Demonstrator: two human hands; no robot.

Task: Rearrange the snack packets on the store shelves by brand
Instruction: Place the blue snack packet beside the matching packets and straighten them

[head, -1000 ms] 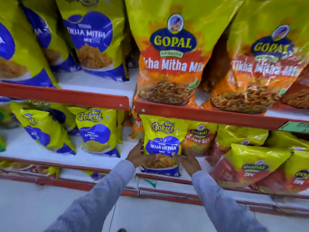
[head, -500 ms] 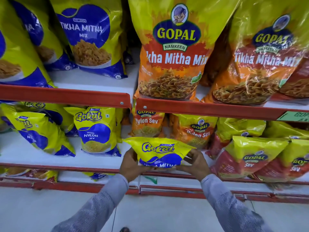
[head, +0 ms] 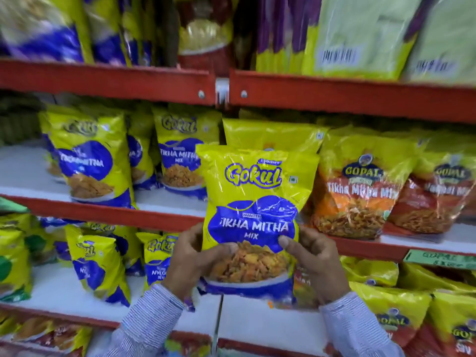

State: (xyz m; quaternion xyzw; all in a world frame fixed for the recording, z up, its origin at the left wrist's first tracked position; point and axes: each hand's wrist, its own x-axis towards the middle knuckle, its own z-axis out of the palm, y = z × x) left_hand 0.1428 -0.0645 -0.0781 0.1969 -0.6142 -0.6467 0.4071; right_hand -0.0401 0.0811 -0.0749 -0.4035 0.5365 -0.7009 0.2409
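Both hands, left [head: 192, 261] and right [head: 313, 258], grip pinching lower edges of Gokul "Tikha Mitha Mix" packet [head: 253, 202], upright, off the shelf. Behind: Gokul packs [head: 180, 155] left, Gopal "Tikha Mitha Mix" [head: 358, 186] right.

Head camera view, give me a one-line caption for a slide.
Left hand and right hand hold a Gokul packet upright before shelves of Gokul packets and Gopal packets.

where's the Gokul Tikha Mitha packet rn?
Centre of the head view: Gokul packet held upright off the shelf by left hand and right hand, before the middle shelf, Gopal packets right.
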